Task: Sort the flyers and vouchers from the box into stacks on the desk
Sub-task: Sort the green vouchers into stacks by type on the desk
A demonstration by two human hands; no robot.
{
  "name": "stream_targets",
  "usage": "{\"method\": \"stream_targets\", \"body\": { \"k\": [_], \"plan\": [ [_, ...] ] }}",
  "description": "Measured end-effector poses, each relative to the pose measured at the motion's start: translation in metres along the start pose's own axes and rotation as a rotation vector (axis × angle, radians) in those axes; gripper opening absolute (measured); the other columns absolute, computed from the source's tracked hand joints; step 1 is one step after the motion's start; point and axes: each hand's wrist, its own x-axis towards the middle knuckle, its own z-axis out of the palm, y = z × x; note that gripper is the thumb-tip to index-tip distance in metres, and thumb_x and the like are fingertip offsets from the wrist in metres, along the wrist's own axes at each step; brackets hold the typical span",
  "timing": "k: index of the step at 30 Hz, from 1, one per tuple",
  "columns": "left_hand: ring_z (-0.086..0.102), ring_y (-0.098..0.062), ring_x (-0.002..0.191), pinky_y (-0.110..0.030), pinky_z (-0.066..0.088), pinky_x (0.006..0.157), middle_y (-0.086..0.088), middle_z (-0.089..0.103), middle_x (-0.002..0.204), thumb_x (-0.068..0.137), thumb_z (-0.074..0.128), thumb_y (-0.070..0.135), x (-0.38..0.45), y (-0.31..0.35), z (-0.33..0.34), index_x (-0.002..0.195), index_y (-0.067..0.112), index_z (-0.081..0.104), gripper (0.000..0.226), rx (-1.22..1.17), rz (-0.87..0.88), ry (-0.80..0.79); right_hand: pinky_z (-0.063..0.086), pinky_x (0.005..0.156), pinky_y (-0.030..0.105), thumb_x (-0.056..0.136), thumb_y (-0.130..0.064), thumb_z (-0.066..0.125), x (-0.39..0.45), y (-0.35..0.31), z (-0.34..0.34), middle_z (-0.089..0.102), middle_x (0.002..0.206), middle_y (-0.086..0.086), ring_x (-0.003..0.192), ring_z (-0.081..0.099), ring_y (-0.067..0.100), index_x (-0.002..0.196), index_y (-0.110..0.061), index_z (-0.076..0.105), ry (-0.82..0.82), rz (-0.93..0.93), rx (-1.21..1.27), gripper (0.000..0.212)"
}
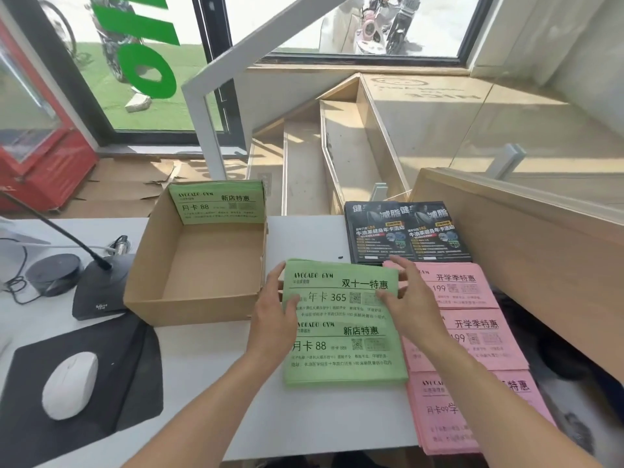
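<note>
On the white desk (216, 383) both hands frame a green voucher stack (344, 349): the left hand (275, 307) grips its left edge, the right hand (401, 295) its upper right corner. Pink vouchers (472, 342) lie just right, black flyers (407, 233) behind them. A cardboard box (196, 265) to the left holds more green vouchers (217, 204) leaning against its far wall.
</note>
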Motion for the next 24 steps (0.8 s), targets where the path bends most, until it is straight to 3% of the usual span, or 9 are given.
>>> {"method": "stream_targets", "body": {
  "k": [3, 5, 8, 12, 15, 20, 24],
  "plan": [
    [0.049, -0.023, 0.131, -0.048, 0.044, 0.108, 0.001, 0.050, 0.145, 0.099, 0.053, 0.009, 0.023, -0.001, 0.012, 0.155, 0.038, 0.022, 0.070, 0.130, -0.114, -0.063, 0.057, 0.092, 0.042, 0.089, -0.012, 0.073, 0.023, -0.004, 0.015, 0.053, 0.128, -0.011, 0.107, 0.062, 0.013, 0.143, -0.037, 0.042, -0.003, -0.024, -0.134, 0.067],
    [0.048, -0.024, 0.133, -0.044, 0.043, 0.109, -0.002, 0.043, 0.153, 0.100, 0.052, 0.007, 0.029, -0.002, 0.015, 0.156, 0.032, 0.021, 0.069, 0.142, -0.174, -0.077, 0.052, 0.100, 0.039, 0.091, -0.012, 0.070, 0.027, -0.002, 0.023, 0.050, 0.132, -0.010, 0.114, 0.056, 0.012, 0.144, -0.034, 0.043, -0.009, -0.027, -0.200, 0.063],
    [0.050, -0.025, 0.131, -0.034, 0.043, 0.100, -0.002, 0.042, 0.154, 0.101, 0.052, 0.007, 0.030, -0.002, 0.015, 0.157, 0.027, 0.023, 0.066, 0.128, -0.204, -0.079, 0.044, 0.104, 0.033, 0.093, -0.015, 0.069, 0.028, 0.003, 0.027, 0.051, 0.135, -0.008, 0.117, 0.051, 0.009, 0.143, -0.031, 0.046, 0.013, -0.012, -0.191, 0.057],
    [0.037, -0.025, 0.144, -0.040, 0.033, 0.116, -0.002, 0.036, 0.158, 0.100, 0.055, 0.011, 0.028, -0.006, 0.017, 0.159, 0.025, 0.019, 0.070, 0.162, -0.184, -0.086, 0.039, 0.113, 0.038, 0.096, -0.021, 0.064, 0.025, 0.009, 0.029, 0.052, 0.142, -0.009, 0.132, 0.047, 0.014, 0.147, -0.031, 0.043, 0.054, -0.049, -0.275, 0.056],
    [0.029, -0.022, 0.148, -0.037, 0.025, 0.119, -0.001, 0.030, 0.161, 0.101, 0.056, 0.017, 0.026, -0.005, 0.023, 0.161, 0.024, 0.009, 0.077, 0.170, -0.206, -0.116, 0.029, 0.121, 0.041, 0.098, -0.023, 0.060, 0.021, 0.009, 0.031, 0.050, 0.147, -0.004, 0.140, 0.037, 0.020, 0.155, -0.026, 0.033, 0.014, -0.081, -0.427, 0.063],
    [0.034, -0.022, 0.146, -0.028, 0.035, 0.103, 0.004, 0.027, 0.164, 0.101, 0.057, 0.020, 0.031, -0.004, 0.027, 0.161, 0.028, 0.004, 0.081, 0.077, -0.329, -0.137, 0.007, 0.124, 0.042, 0.103, -0.039, 0.047, 0.020, 0.016, 0.037, 0.013, 0.167, 0.004, 0.153, 0.009, 0.025, 0.158, -0.028, 0.022, -0.055, -0.068, -0.640, 0.061],
    [0.028, -0.021, 0.149, -0.036, 0.035, 0.115, 0.006, 0.021, 0.166, 0.098, 0.061, 0.023, 0.033, -0.007, 0.027, 0.161, 0.032, 0.005, 0.084, 0.032, -0.348, -0.148, 0.011, 0.124, 0.040, 0.101, -0.051, 0.044, 0.014, 0.022, 0.040, 0.023, 0.163, -0.004, 0.151, 0.013, 0.017, 0.147, -0.031, 0.041, -0.072, -0.207, -0.618, 0.050]
  ]
}}
